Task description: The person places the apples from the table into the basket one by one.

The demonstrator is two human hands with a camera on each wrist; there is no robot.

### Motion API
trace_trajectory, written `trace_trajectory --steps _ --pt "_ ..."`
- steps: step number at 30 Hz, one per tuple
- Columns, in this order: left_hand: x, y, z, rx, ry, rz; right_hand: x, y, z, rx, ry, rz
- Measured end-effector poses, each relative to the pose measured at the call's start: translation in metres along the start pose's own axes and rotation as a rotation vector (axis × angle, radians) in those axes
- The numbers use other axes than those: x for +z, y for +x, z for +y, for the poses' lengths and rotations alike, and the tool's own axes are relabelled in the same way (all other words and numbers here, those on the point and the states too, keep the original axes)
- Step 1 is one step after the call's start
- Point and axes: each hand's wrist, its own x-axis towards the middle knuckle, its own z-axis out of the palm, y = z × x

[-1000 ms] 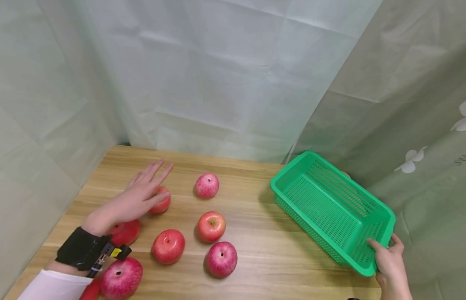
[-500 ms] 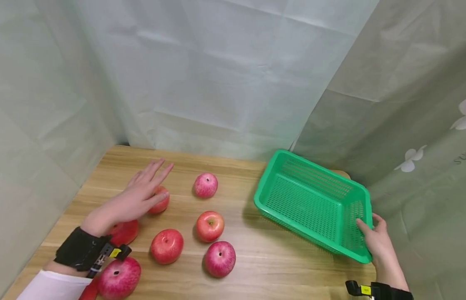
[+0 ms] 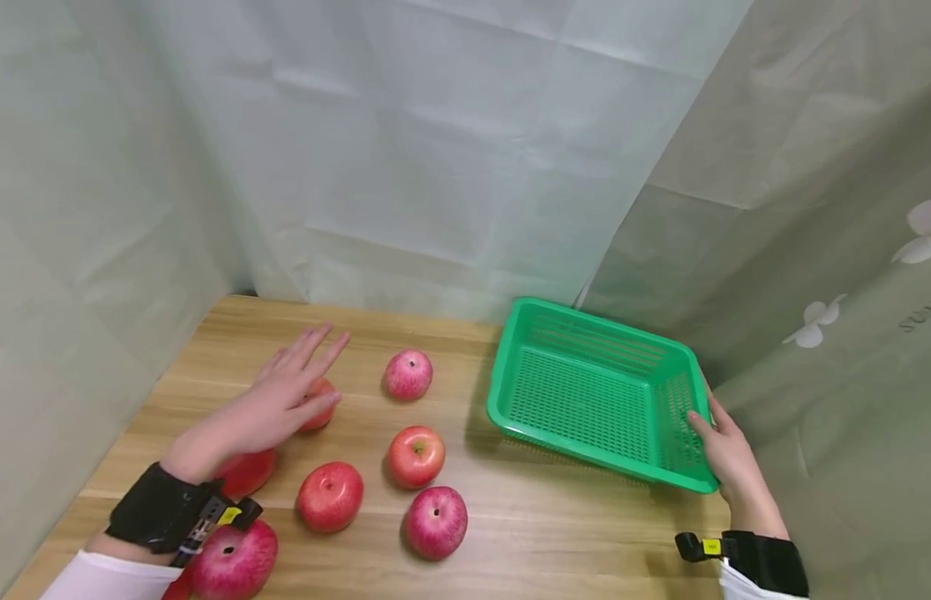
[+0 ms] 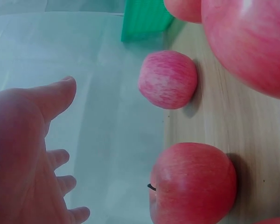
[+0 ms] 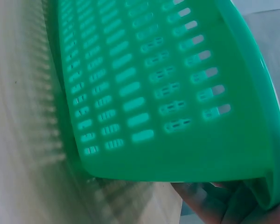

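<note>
My left hand (image 3: 288, 390) is stretched flat with straight fingers over a red apple (image 3: 320, 406) at the table's left; in the left wrist view the palm (image 4: 25, 154) stays apart from that apple (image 4: 193, 184). Several more red apples lie around it, among them a pink one (image 3: 408, 374), a red one (image 3: 416, 456) and another (image 3: 329, 497). My right hand (image 3: 718, 446) grips the right end of an empty green slotted basket (image 3: 578, 400), thumb inside the rim. In the right wrist view the fingers (image 5: 210, 205) show under the basket wall (image 5: 154, 93).
A wooden table (image 3: 540, 533) carries everything, with pale curtains close behind and on both sides. An apple (image 3: 436, 522) and a larger one (image 3: 236, 560) lie near the front edge. Bare wood shows between the apples and the basket.
My right hand has swung the basket leftwards and turned it, so it now lies closer to the apples. My left hand has stayed over the same apple.
</note>
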Motion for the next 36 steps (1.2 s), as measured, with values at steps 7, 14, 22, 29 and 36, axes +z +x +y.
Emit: trace_trajectory --steps 7,14,22,29,36 --pt "0.002 -0.004 0.003 0.012 -0.004 0.011 0.009 0.011 -0.004 0.007 -0.017 -0.023" --pt "0.011 -0.002 0.006 0.050 -0.005 0.018 0.018 0.014 -0.005 -0.048 -0.012 -0.010" --pt "0.014 0.000 0.009 0.055 -0.009 0.018 0.025 0.020 -0.013 -0.045 -0.024 -0.027" --pt "0.017 0.003 0.014 0.048 -0.010 0.016 0.029 0.025 -0.022 -0.078 -0.030 -0.027" --pt "0.015 0.004 0.029 0.111 0.006 0.014 0.029 0.023 -0.029 -0.074 -0.026 -0.047"
